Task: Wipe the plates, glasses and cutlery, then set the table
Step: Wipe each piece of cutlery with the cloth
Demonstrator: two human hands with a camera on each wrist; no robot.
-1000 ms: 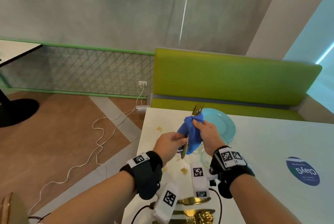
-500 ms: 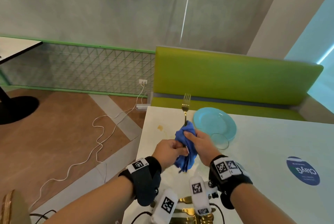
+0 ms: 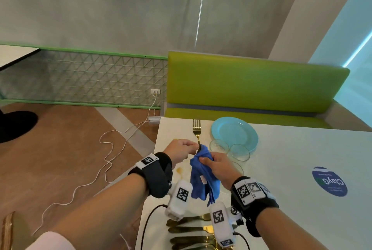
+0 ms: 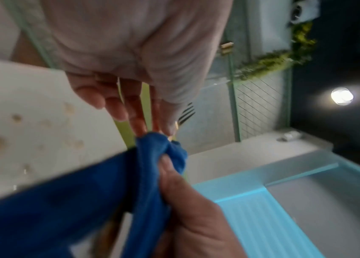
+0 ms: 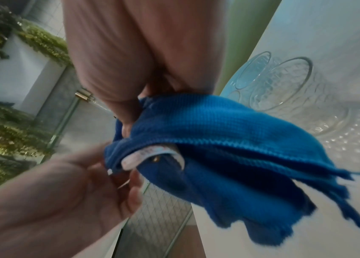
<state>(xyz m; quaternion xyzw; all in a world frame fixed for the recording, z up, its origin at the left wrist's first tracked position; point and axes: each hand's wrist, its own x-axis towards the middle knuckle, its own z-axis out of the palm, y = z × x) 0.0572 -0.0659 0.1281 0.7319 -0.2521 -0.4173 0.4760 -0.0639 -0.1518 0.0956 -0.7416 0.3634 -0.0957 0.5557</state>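
Head view — gold fork [image 3: 196,128], ribbed cloth [image 3: 203,177]

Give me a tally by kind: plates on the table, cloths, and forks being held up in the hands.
Round turquoise plate: 1
Blue woven cloth: 1
Gold metal fork: 1
Total: 3

Your head view is evenly daylit and sharp but bowed at the edges, while both wrist views smear with motion blur, the left one flared by a round white ceiling lamp [image 4: 342,94].
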